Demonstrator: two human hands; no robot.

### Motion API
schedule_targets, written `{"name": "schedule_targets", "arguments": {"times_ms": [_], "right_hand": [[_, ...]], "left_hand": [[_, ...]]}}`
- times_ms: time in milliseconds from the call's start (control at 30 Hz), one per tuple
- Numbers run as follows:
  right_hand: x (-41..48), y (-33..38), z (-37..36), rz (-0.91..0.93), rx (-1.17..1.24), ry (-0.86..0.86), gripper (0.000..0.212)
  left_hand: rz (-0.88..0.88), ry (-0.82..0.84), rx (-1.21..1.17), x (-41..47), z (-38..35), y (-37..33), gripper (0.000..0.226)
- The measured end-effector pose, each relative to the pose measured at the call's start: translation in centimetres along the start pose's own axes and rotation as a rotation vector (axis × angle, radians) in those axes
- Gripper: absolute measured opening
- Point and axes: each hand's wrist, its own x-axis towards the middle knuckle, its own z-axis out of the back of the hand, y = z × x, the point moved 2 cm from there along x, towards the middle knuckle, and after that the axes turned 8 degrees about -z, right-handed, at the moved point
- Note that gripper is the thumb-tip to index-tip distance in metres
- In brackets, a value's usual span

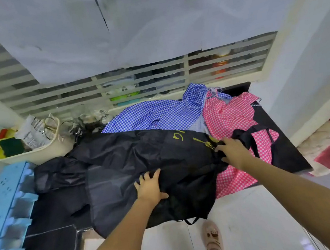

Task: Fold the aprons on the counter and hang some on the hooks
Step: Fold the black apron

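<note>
The black apron (142,153) was pressed to the counter (294,160) by the left hand (149,187), grip released; its bunched edge was grasped by the right hand (233,151).

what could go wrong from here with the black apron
The black apron overhangs the counter edge, so it may slide to the floor. Its strap lies across the pink checked apron; a pull by the right hand could drag that along. The glassware behind might get knocked.
</note>
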Motion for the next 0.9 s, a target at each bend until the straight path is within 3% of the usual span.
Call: {"name": "schedule_targets", "arguments": {"times_ms": [67,167,333,433,567,700,800,900], "right_hand": [[-0.4,-0.4,-0.2,-0.046,-0.001,0.031,0.054],[-1.5,-0.7,-0.3,-0.076,0.071,-0.044,0.075],[-3.3,-0.4,-0.3,-0.207,0.149,-0.087,0.103],[-4.3,1.1,0.1,-0.129,0.254,-0.138,0.11],[-5.4,3.9,1.7,-0.052,0.311,-0.209,0.09],[-6.3,5.0,4.5,-0.084,0.427,-0.342,0.034],[-7.5,3.5,6.5,-0.193,0.498,-0.352,0.031],[-9.0,1.4,8.1,-0.307,0.463,-0.211,0.038]], "left_hand": [[-0.055,-0.127,0.117,0.0,-0.1,-0.3,0.068],[-0.204,-0.242,0.015,0.2,-0.1,-0.4,0.023],[-0.349,-0.203,-0.26,-0.6,2.0,-1.2,0.01],[-0.376,-0.27,-0.516,-2.0,6.1,-2.7,0.014],[-0.322,-0.353,-0.794,-4.1,13.4,-4.9,0.032],[-0.39,-0.447,-0.906,-7.5,18.8,-5.8,0.027],[-0.498,-0.574,-0.912,-10.7,20.9,-5.8,0.031],[-0.5,-0.589,-0.983,-13.1,21.7,-5.7,0.033]]}}
